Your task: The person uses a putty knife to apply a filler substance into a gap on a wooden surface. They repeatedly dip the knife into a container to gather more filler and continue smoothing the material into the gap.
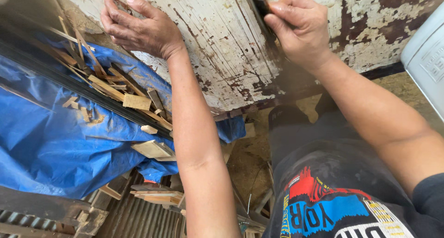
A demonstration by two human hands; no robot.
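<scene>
The left hand (138, 27) lies flat and open on a worn white-painted wooden panel (222, 43), fingers spread, palm pressing down, gripping nothing; the right hand (300, 25) is closed round a dark, narrow tool (260, 4) whose end meets the panel near the top of the view; what kind of tool it is cannot be told, since most of it is hidden in the fist. The paint on the panel is cracked and flaking, with brown bare patches toward the right side and along the lower edge. To the left and lower down a blue tarpaulin (51, 145) carries a scatter of wood offcuts (138, 101) and thin strips, with a dark rail (69, 83) running slantwise across it; a pale grey plastic container (428, 57) shows at the right edge; corrugated metal sheet (134, 217) lies at the bottom.

Judging from the posture, the work goes best with the flat hand bearing firmly on the panel to keep it from shifting, well apart from the tool's line of travel; the gripping hand should hold the tool at a low, steady angle, so that it works the flaking surface without digging into the wood; short, controlled strokes suit a surface this brittle.
</scene>
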